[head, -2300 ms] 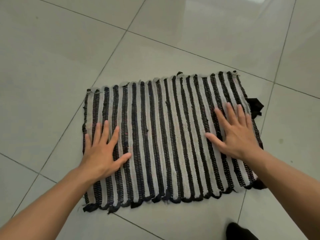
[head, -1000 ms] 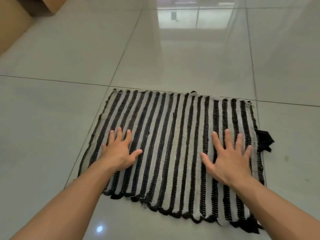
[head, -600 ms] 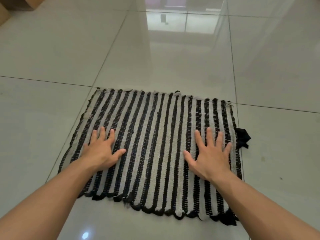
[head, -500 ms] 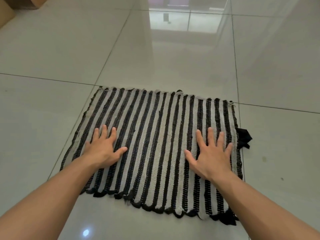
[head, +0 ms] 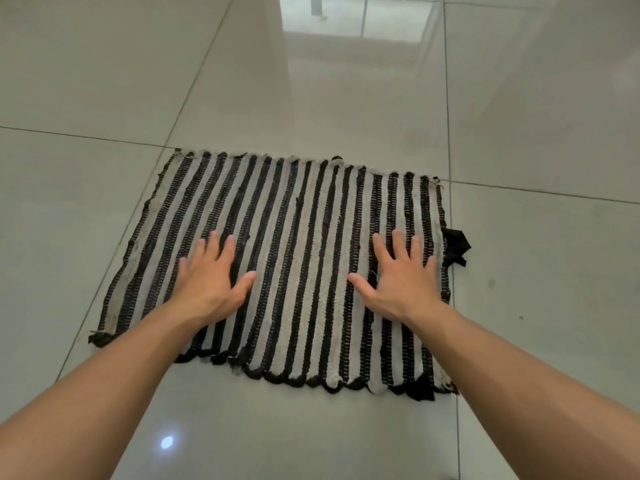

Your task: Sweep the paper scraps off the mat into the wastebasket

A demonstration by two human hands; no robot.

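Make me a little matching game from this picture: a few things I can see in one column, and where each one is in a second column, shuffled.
Things:
1. left hand
2. right hand
3. black cloth scrap
4. bright light spot

Places:
A. sticking out past the mat's right edge
B. flat on the mat, near its right edge
C. on the shiny floor tile, nearer the camera than the mat
D. flat on the mat's left half

Pairs: 1-D, 2-B, 3-A, 4-C
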